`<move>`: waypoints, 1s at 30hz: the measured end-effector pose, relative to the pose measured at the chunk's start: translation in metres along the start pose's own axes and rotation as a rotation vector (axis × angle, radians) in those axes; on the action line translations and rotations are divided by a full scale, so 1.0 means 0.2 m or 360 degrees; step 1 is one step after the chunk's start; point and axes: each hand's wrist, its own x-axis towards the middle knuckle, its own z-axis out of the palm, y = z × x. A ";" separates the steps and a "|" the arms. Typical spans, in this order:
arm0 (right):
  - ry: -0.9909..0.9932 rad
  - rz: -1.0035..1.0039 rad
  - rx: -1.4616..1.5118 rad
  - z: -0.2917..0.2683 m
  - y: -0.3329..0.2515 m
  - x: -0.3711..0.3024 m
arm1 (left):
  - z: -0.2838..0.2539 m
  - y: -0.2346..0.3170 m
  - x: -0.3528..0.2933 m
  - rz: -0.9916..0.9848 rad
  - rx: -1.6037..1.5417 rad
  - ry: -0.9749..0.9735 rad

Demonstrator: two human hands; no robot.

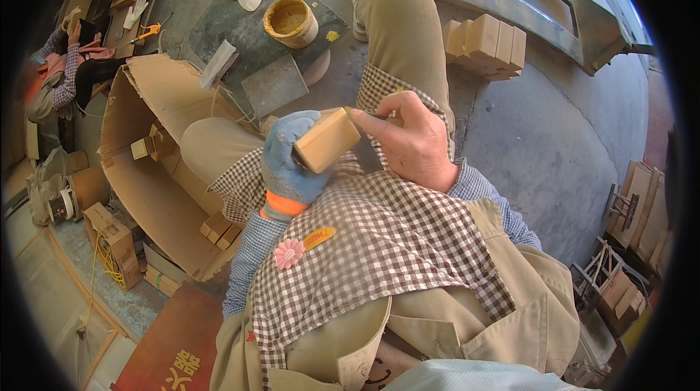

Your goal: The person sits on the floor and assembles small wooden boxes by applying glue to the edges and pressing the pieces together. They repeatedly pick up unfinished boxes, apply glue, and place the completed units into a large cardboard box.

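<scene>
Pale rectangular wooden block [326,141] is clamped in gloved left hand [292,161]; bare right hand [412,141] pinches its corner, probably smoothing; turning it seems next.

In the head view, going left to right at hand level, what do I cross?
Large open cardboard box → left hand in a blue glove with an orange cuff → pale rectangular wooden block held in it → bare right hand → farther back, stack of similar wooden blocks on the concrete floor.

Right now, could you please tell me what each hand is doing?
Left hand: gloved, closed around the wooden block.
Right hand: bare, fingertips pinched at the block's upper edge.
</scene>
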 end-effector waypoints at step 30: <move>-0.0012 -0.0059 0.0031 0.02 -0.03 0.02 | -0.01 -0.02 -0.01 -0.0021 -0.0060 0.0022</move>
